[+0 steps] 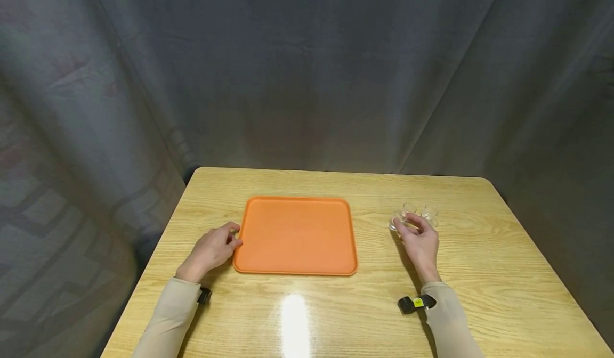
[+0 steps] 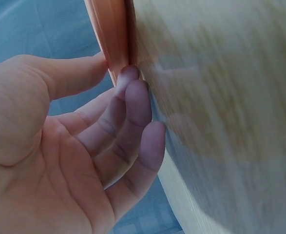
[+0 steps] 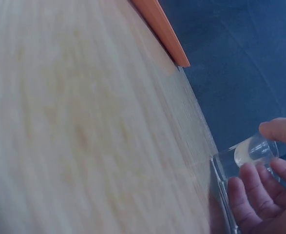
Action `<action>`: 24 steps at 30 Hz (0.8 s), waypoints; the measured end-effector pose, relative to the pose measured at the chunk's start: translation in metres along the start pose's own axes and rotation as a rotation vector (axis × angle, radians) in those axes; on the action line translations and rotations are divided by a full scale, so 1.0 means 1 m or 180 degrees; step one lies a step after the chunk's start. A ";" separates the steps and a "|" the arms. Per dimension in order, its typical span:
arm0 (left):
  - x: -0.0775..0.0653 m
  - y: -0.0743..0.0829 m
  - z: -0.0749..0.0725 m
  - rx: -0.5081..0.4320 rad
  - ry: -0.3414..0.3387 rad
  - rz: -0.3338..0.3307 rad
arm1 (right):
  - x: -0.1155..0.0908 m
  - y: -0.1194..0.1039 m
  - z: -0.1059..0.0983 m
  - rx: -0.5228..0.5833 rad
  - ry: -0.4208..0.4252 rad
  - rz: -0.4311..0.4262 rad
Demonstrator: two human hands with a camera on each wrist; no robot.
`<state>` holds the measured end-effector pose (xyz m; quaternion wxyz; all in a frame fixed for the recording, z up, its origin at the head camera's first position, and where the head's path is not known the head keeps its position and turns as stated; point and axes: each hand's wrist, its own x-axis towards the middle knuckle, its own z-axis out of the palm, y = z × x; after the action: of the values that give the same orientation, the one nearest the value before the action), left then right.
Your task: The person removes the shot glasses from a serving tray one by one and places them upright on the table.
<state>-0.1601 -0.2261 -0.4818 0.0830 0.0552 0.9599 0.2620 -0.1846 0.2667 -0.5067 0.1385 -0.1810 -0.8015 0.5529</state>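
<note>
Both forearms run off the bottom edge of the head view. The small clear glasses (image 1: 416, 214), right of centre, are too small to count, partly hidden by the right hand (image 1: 421, 242). In both wrist views the wooden table (image 3: 74, 136) is blurred.

A light wooden table (image 1: 479, 273) fills the lower half of the frame. An orange tray (image 1: 297, 235) lies flat at its centre, and small clear glasses (image 1: 430, 212) stand right of centre
</note>
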 end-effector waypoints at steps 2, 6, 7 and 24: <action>0.000 -0.001 0.000 0.0017 0.0003 0.0011 | 0.000 0.000 0.000 0.0047 -0.0009 -0.0004; 0.000 -0.003 0.000 0.0032 0.0013 0.0009 | 0.000 0.000 -0.001 0.0111 -0.0018 -0.0046; 0.000 -0.003 0.000 0.0033 0.0009 0.0011 | 0.000 -0.001 -0.001 0.0112 -0.0020 -0.0055; -0.002 -0.003 -0.005 -0.0003 0.0254 0.0096 | 0.002 -0.044 -0.035 0.0158 0.0332 -0.0653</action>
<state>-0.1591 -0.2311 -0.4783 0.0406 0.0592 0.9614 0.2657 -0.1775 0.2824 -0.4534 0.2404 -0.1231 -0.7935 0.5453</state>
